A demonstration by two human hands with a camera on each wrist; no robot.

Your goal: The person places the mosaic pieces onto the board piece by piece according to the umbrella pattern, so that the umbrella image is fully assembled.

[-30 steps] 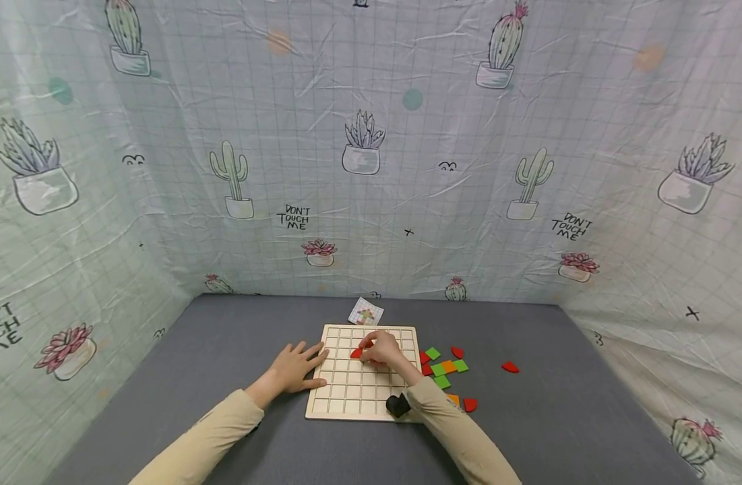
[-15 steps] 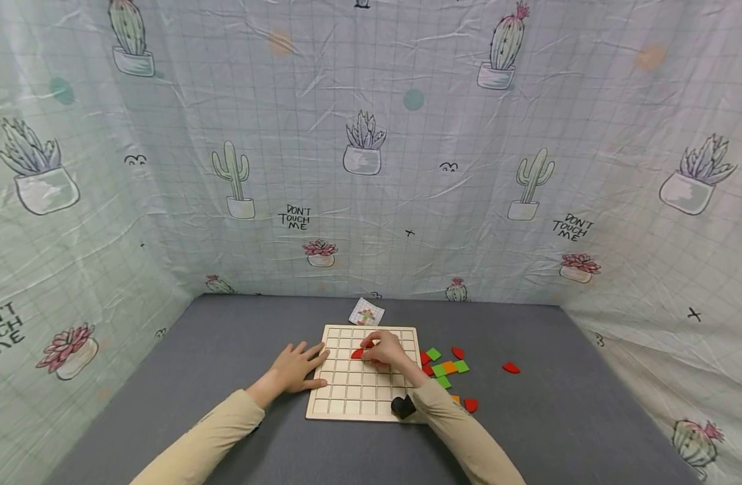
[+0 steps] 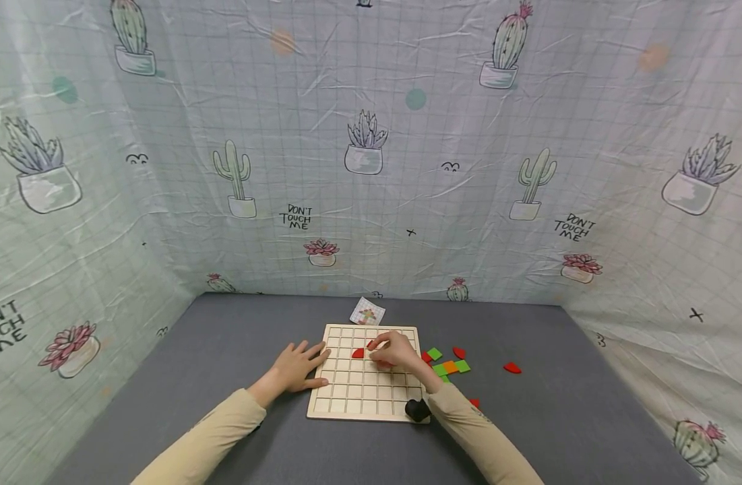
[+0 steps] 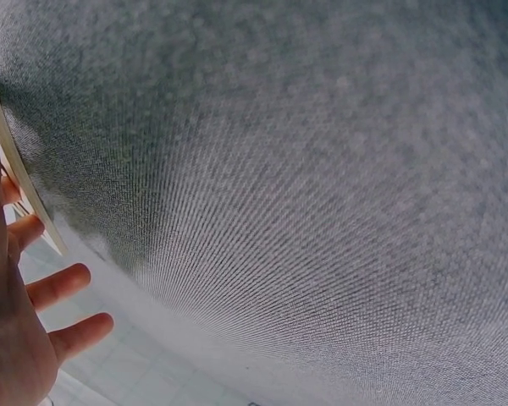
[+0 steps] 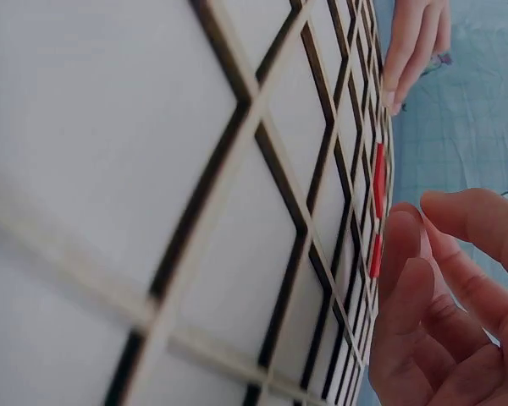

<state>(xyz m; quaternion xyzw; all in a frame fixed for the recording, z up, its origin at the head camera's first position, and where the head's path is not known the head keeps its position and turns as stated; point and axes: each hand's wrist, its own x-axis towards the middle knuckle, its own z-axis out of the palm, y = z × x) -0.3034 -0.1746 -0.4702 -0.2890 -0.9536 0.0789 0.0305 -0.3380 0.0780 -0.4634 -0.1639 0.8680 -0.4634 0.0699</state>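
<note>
On the left side of the pale wooden grid board (image 3: 346, 387), my left hand (image 3: 294, 368) lies with fingers spread, touching its edge. A red curved-edged tile (image 3: 358, 353) sits in a cell of the upper part of the board. Just right of it a second red tile (image 3: 369, 344) shows partly, beside the fingertips of my right hand (image 3: 395, 350). That hand hovers over the board with loosely bent fingers. In the right wrist view, nothing shows between the thumb and fingers, and two red tiles (image 5: 378, 182) lie in the grid beyond them.
Right of the board lie loose green tiles (image 3: 463, 366), an orange tile (image 3: 450, 367) and several red ones (image 3: 459, 353). One red tile (image 3: 513, 368) lies farther off. A small pattern card (image 3: 367, 312) rests behind the board. A patterned curtain (image 3: 371, 202) encloses the grey table (image 3: 255, 343).
My right hand has drawn slightly to the right, away from the red tiles, which stay on the board. The right forearm shifted right too. My left hand has stayed in place.
</note>
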